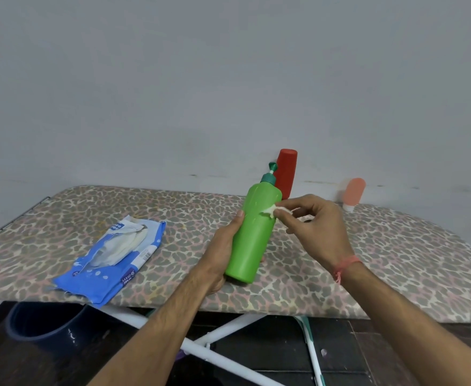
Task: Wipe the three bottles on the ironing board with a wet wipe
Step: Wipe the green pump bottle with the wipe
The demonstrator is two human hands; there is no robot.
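Above the ironing board's (396, 260) near edge, the left hand (223, 246) grips the green bottle (254, 232), tilted, while the right hand (320, 227) pinches a wipe (270, 210) against its upper side. Along the far edge stand 2 bottles: red (286, 174), pink (353, 194). Wipes pack (117, 257) lies near the left end.
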